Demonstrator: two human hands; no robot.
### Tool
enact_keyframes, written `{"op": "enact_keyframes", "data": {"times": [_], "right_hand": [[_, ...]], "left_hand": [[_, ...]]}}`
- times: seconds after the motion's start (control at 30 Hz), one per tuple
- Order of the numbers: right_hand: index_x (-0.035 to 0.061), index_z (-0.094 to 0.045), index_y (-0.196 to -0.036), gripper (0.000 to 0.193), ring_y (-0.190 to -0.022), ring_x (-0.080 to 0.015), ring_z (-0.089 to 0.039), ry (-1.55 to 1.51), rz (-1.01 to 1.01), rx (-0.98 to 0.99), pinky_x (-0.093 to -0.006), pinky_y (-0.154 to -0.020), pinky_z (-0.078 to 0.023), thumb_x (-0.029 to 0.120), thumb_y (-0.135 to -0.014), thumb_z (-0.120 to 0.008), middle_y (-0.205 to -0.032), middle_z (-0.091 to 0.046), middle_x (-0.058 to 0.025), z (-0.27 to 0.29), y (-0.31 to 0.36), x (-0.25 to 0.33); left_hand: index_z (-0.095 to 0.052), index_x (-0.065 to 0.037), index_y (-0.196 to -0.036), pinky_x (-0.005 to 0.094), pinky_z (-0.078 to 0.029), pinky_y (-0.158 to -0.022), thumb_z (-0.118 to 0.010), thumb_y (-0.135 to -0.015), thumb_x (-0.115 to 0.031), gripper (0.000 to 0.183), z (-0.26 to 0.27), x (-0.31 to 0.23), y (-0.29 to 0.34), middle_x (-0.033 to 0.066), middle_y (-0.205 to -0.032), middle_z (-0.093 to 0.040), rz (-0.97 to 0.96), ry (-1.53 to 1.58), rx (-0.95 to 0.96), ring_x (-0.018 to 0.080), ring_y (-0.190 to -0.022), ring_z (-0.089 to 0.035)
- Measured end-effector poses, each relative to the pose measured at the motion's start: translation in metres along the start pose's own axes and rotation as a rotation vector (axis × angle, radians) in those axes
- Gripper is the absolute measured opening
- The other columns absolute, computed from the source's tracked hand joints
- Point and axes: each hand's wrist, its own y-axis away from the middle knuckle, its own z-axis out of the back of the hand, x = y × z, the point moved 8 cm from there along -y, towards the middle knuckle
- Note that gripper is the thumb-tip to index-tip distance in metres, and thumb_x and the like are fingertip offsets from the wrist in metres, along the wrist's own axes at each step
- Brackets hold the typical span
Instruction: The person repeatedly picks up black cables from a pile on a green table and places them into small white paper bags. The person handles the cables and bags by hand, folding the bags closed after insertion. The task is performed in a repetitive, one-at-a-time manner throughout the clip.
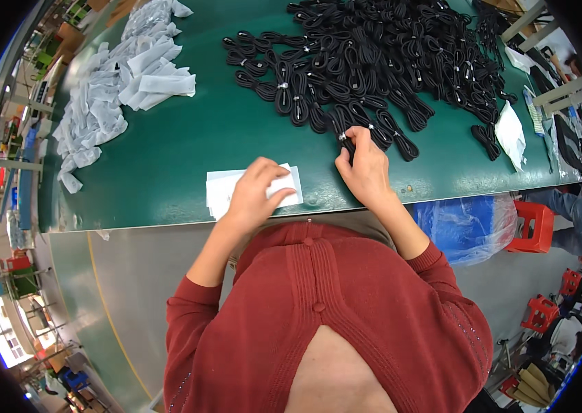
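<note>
My left hand (pixel 255 191) rests on a small stack of flat, whitish translucent bags (pixel 221 187) at the table's near edge. Its fingers are curved, with the thumb spread away from them, and nothing is gripped between them. At the near side of a big heap of coiled black cables (pixel 367 55), my right hand (pixel 368 167) pinches one cable bundle (pixel 341 131) between thumb and fingers. That bundle touches others in the heap, and the fingers partly hide it.
Filled whitish bags (pixel 109 96) lie piled on the green table (pixel 167 144) at the left. A white bag (pixel 510 138) lies at the right. Below the right edge are a blue plastic-lined bin (pixel 459 224) and a red stool (pixel 533 226); a person sits beyond.
</note>
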Motion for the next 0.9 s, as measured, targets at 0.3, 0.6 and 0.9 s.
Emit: {"op": "enact_keyframes", "data": {"times": [0.3, 0.6, 0.9], "right_hand": [[0.0026, -0.058, -0.128, 0.045, -0.071, -0.0292, -0.059, -0.21, 0.233, 0.151, -0.0387, -0.061, -0.05, 0.008, -0.085, -0.07, -0.087, -0.059, -0.0119, 0.001, 0.035, 0.038], [0.0073, -0.062, -0.128, 0.045, -0.066, -0.0225, -0.057, -0.125, 0.44, 0.356, -0.0365, -0.058, -0.049, 0.01, -0.084, -0.071, -0.08, -0.054, -0.0071, -0.003, 0.041, 0.046], [0.0079, -0.065, -0.113, 0.023, -0.067, -0.002, -0.048, -0.991, -0.699, 0.755, -0.0191, -0.056, -0.039, 0.025, -0.1, -0.057, -0.084, -0.061, 0.002, -0.058, 0.051, 0.009]], "left_hand": [[-0.064, -0.001, -0.086, 0.0283, -0.046, -0.066, -0.07, -0.083, 0.0, 0.007, -0.015, 0.009, 0.01, 0.0059, -0.08, -0.059, 0.123, 0.024, -0.098, 0.0163, -0.069, -0.055], [-0.061, 0.0, -0.088, 0.0251, -0.044, -0.068, -0.067, -0.087, 0.0, 0.005, -0.007, 0.018, 0.012, 0.0052, -0.086, -0.059, 0.246, 0.278, -0.124, 0.0125, -0.074, -0.052], [-0.062, -0.004, -0.084, 0.0335, -0.047, -0.073, -0.069, -0.08, 0.001, 0.009, 0.011, -0.038, 0.0, 0.0079, -0.092, -0.062, -0.202, -0.056, -0.106, 0.0246, -0.083, -0.056]]}}
